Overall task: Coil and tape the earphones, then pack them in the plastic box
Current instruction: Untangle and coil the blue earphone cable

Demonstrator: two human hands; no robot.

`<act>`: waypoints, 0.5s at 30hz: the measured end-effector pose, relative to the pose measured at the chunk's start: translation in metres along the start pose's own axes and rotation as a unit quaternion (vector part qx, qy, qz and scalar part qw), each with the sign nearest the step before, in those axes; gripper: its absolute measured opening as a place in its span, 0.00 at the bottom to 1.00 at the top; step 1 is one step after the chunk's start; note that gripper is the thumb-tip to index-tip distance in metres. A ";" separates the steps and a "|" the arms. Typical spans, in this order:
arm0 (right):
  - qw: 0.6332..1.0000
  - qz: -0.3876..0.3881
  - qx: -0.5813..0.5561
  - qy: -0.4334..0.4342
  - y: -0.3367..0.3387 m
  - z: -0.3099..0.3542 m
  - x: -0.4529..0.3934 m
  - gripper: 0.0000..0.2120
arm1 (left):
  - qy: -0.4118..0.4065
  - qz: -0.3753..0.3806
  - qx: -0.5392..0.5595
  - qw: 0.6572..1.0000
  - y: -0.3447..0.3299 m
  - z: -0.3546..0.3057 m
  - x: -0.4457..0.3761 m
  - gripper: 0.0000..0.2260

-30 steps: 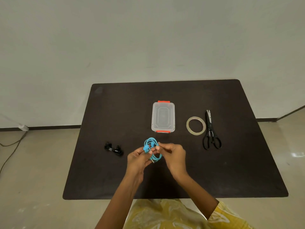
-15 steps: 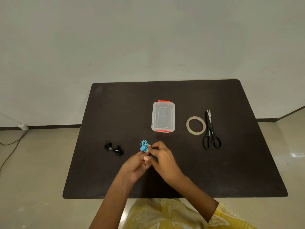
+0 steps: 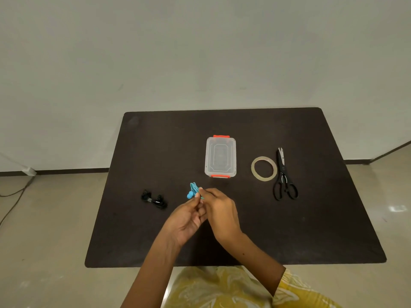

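Head view: blue earphones [image 3: 193, 192], an open loop a second ago, are now pinched flat between fingers [image 3: 201, 192] of both hands above the desk [image 3: 311, 218]; taping seems next, plastic box [image 3: 220, 157] closed.

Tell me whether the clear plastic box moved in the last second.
No. The clear plastic box with orange latches sits where it did, left of the tape ring.
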State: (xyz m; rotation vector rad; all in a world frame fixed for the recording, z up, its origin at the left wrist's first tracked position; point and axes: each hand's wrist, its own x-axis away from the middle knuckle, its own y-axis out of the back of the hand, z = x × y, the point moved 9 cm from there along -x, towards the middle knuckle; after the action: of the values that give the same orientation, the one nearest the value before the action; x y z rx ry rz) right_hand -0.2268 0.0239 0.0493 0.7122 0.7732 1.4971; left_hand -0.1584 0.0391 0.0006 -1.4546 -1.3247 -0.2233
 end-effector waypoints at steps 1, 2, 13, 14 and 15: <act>1.000 -0.003 -0.012 -0.001 0.002 0.003 0.000 0.15 | 0.003 -0.006 0.005 1.000 0.001 -0.001 0.000 0.09; 1.000 -0.013 -0.024 -0.001 0.005 0.004 0.001 0.14 | 0.003 -0.012 0.010 1.000 0.002 -0.002 0.000 0.08; 0.995 -0.049 -0.075 -0.042 0.005 0.018 -0.012 0.10 | -0.025 -0.038 0.060 0.997 0.014 -0.013 0.003 0.07; 0.990 -0.058 -0.109 -0.064 0.004 0.013 -0.011 0.08 | -0.026 -0.042 0.065 0.997 0.015 -0.014 0.004 0.07; 0.985 -0.054 -0.137 -0.093 -0.001 0.007 -0.010 0.07 | -0.028 -0.047 0.070 0.996 0.016 -0.015 0.004 0.07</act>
State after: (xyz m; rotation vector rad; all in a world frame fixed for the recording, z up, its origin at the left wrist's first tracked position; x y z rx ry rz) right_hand -0.2203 0.0141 0.0527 0.5814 0.4463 1.3824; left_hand -0.1365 0.0336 -0.0001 -1.2900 -1.4270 -0.1499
